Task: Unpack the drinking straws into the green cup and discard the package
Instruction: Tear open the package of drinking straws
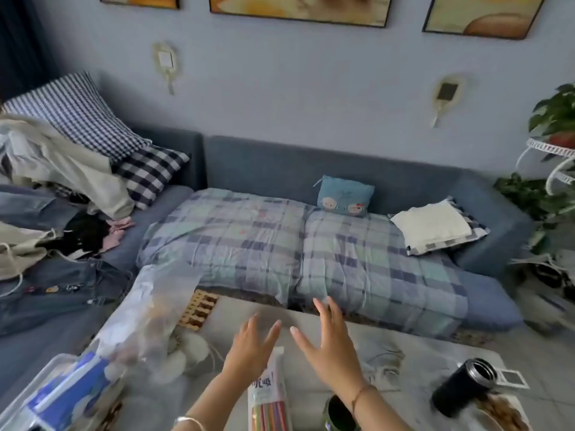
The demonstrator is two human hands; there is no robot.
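Observation:
A clear plastic package of coloured drinking straws (270, 399) lies on the pale table (389, 343), its printed top pointing away from me. The green cup (337, 413) stands just right of it at the bottom edge, partly hidden under my right forearm. My left hand (249, 346) hovers above the package's far end with fingers spread, holding nothing. My right hand (329, 340) hovers beside it, to the right, fingers also spread and empty. Neither hand visibly touches the package.
A dark insulated bottle (463, 387) stands at the right above a plate of snacks (501, 412). A clear bag (149, 315) and a plastic box (59, 396) sit at the left, with a small white fan (183, 353). A sofa with a plaid quilt (298, 244) lies beyond.

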